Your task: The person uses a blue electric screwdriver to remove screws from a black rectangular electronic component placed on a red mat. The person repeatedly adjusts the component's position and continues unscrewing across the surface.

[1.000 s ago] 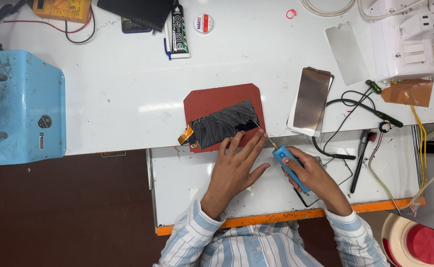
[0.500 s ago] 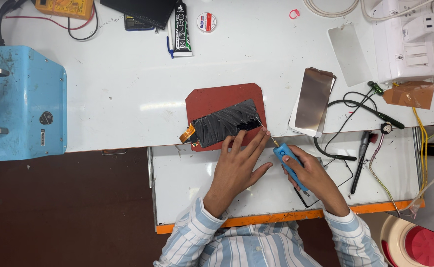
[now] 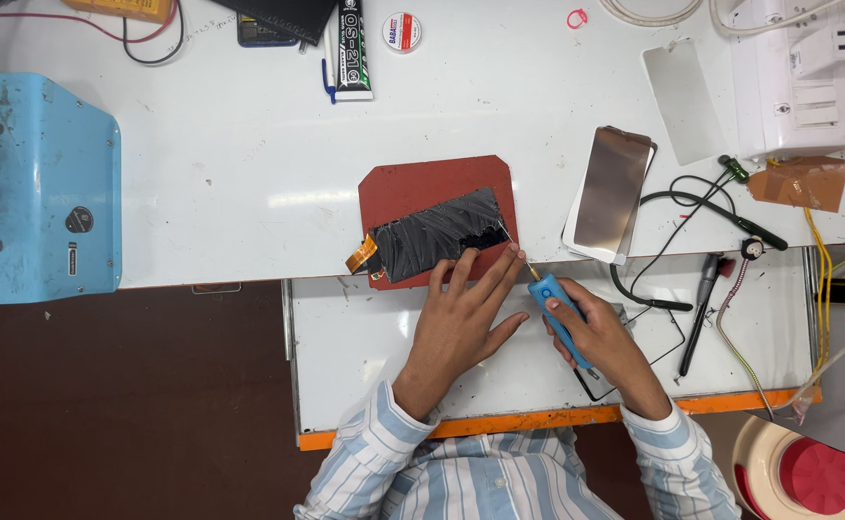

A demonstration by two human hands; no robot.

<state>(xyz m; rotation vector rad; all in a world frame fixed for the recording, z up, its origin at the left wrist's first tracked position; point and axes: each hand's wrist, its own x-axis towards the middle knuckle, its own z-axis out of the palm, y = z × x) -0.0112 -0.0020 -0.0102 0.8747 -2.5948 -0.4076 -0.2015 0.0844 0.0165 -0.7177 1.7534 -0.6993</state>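
Blue-handled pick tool (image 3: 558, 316), gripped in the right hand (image 3: 603, 345), points toward eleven o'clock at the black phone screen (image 3: 437, 233) on the red mat (image 3: 432, 178); left hand (image 3: 461, 323) fingers spread, steadying its lower edge.

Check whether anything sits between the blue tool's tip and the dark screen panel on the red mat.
Nothing visible does. The right hand holds the blue tool, its thin tip reaching the dark screen panel corner, beside the left hand fingertips.
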